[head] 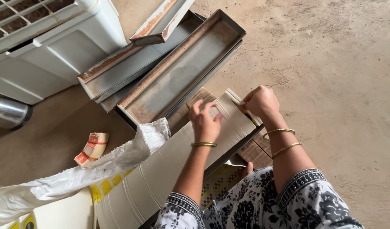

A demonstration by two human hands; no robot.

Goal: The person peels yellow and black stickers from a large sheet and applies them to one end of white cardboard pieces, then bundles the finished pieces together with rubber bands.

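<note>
Paper stack, a long white block, runs from lower left to frame centre. My left hand rests on its far end, fingers spread; my right hand pinches the corner sheets together. I judge steady downward pressure keeps the edges aligned. Rusty metal trays lie upper centre on a bare concrete floor; a woven sack drapes lower left.
</note>
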